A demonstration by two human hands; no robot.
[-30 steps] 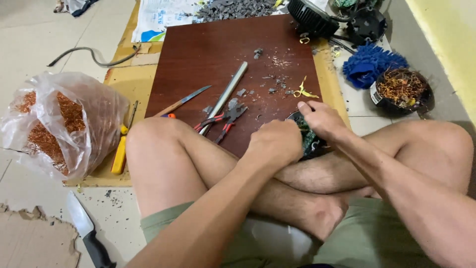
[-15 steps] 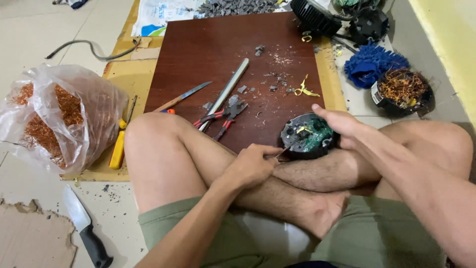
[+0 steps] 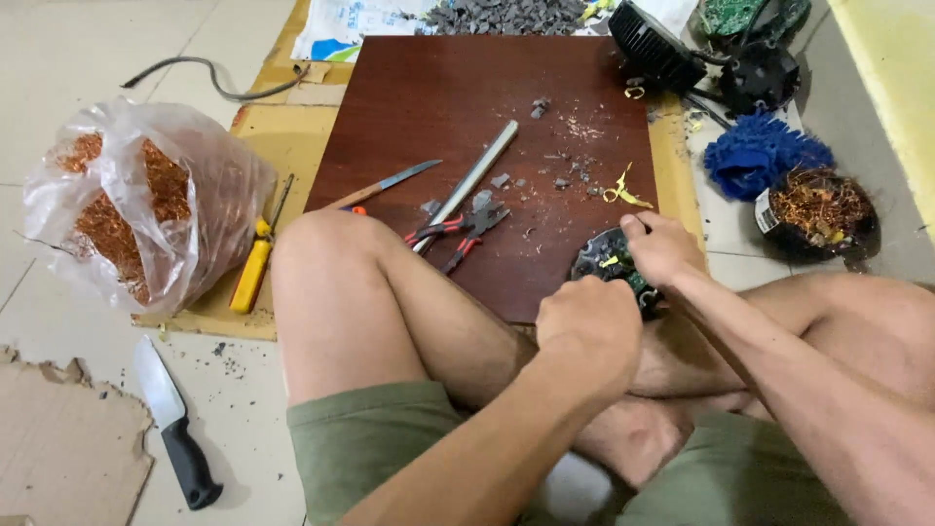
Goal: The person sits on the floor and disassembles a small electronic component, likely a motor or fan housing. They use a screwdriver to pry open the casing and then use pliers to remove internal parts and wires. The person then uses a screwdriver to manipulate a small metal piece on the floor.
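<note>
I sit cross-legged on the floor. My right hand (image 3: 664,245) grips a round black electrical part (image 3: 602,267) with a green circuit board inside, resting on my shin at the near edge of a dark brown board (image 3: 458,107). My left hand (image 3: 587,333) is closed in a fist against the near side of the part and covers much of it. The thin tool it held half a second ago is hidden under the fist.
On the board lie red-handled pliers (image 3: 458,232), a grey metal rod (image 3: 477,180), a thin blade (image 3: 385,185) and scraps. At left are a bag of copper wire (image 3: 136,209), a yellow screwdriver (image 3: 255,268) and a black-handled knife (image 3: 175,424). At right are a blue brush (image 3: 760,156) and a bowl of wire (image 3: 816,209).
My left hand has moved forward up to the round part and now covers its near side. My right hand has shifted over the part's top, tilting it down.
</note>
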